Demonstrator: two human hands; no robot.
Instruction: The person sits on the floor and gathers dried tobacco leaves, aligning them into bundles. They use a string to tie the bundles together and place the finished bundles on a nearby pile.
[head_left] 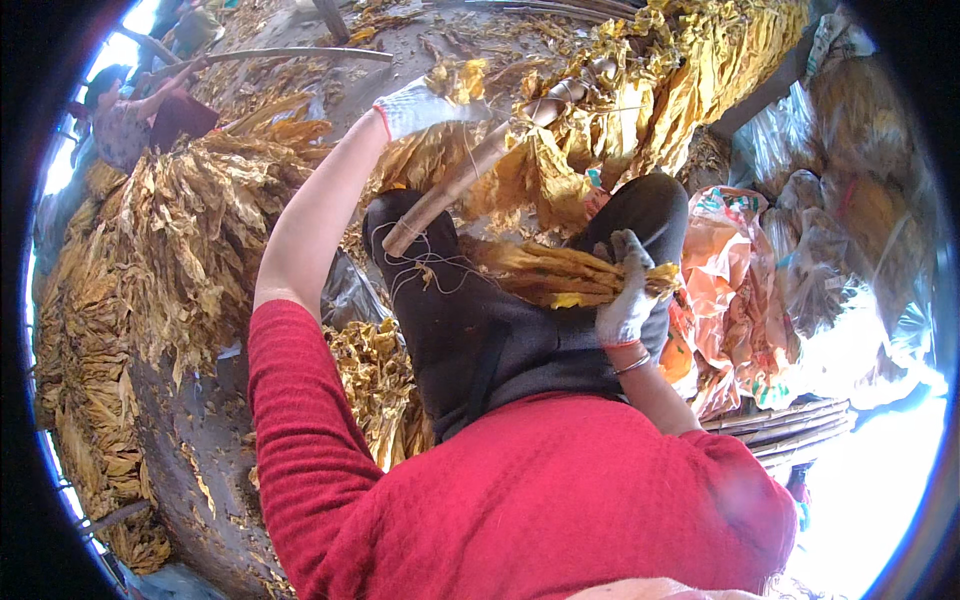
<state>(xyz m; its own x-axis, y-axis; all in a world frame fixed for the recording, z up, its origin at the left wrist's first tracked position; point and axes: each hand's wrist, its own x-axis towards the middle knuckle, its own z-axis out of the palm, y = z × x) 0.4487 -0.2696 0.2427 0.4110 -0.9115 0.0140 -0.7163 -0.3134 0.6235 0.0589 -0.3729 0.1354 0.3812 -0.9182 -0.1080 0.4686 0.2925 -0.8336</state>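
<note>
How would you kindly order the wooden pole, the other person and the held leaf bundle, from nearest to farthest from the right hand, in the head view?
1. Leaf bundle: in the right hand, extending left.
2. Wooden pole: left and ahead.
3. Other person: far upper left.

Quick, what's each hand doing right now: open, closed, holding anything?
Left hand: partly blurred, so whether it is open or closed cannot be told.
Right hand: closed, holding a bunch of leaves.
</note>
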